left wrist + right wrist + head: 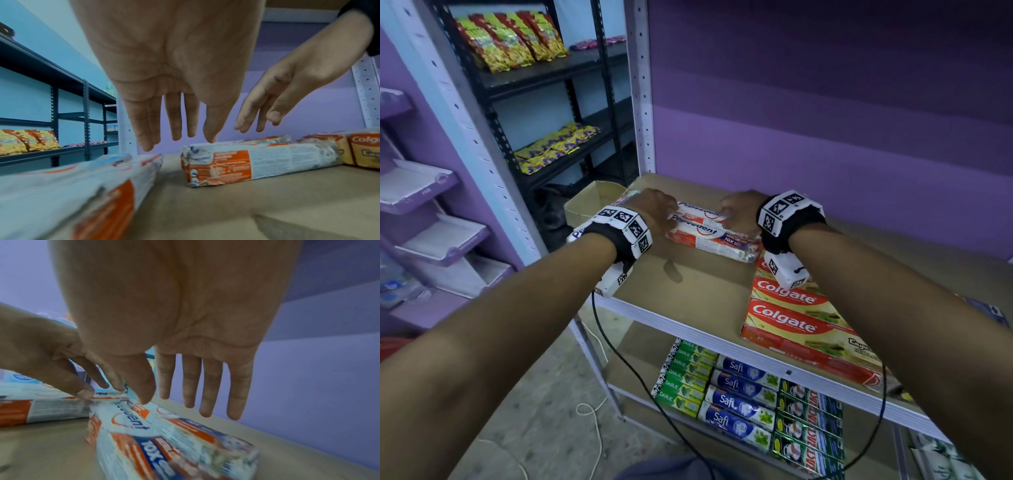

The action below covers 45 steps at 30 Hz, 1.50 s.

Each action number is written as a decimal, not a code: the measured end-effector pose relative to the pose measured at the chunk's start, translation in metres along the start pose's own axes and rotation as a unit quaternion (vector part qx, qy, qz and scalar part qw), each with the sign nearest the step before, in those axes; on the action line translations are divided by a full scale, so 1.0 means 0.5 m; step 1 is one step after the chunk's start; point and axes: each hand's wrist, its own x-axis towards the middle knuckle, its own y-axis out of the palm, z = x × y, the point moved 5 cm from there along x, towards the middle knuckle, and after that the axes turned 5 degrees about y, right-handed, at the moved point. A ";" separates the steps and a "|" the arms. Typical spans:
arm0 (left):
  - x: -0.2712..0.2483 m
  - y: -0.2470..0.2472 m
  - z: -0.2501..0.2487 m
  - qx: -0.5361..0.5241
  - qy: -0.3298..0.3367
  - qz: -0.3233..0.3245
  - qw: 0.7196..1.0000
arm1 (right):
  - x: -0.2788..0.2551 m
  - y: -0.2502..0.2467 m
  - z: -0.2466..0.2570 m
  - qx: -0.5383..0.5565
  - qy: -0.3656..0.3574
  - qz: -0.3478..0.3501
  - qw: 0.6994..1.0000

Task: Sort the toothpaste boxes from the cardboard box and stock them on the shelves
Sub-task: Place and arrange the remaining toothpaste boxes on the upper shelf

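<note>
A person's left hand point(657, 209) and right hand point(741, 210) meet over a shrink-wrapped Pepsodent pack point(714, 231) lying flat on the brown upper shelf point(698, 291), fingers straight and pointing down, the left thumb tip touching the pack's top edge in the left wrist view. The head camera hides both sets of fingertips behind the knuckles and the marker-covered wristbands point(625, 228), so only the wrist views show that neither hand grips anything. A second Pepsodent pack point(78, 194) lies to the left, mostly covered by the left forearm from above and blurred up close. The open cardboard box point(589, 202) sits behind that arm beyond the shelf's left end, its contents out of sight. Colgate boxes point(791, 318) lie near the shelf's front edge at right, partly under the right forearm. On the lower shelf, Darlie boxes point(685, 377), Safi boxes point(743, 397) and a green brand point(808, 425) whose name is hard to read lie in rows. Snack bags point(510, 39) fill a dark rack behind.
</note>
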 end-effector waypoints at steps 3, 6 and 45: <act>-0.025 -0.021 0.036 0.026 -0.021 0.000 0.999 | 0.017 -0.012 0.045 0.006 -0.031 -0.010 0.999; -0.055 -0.033 0.090 0.026 -0.054 -0.007 0.998 | 0.029 -0.013 0.094 0.012 -0.055 -0.014 0.998; -0.130 0.009 0.249 -0.009 -0.180 -0.010 0.984 | 0.086 0.064 0.304 0.070 -0.193 -0.122 0.971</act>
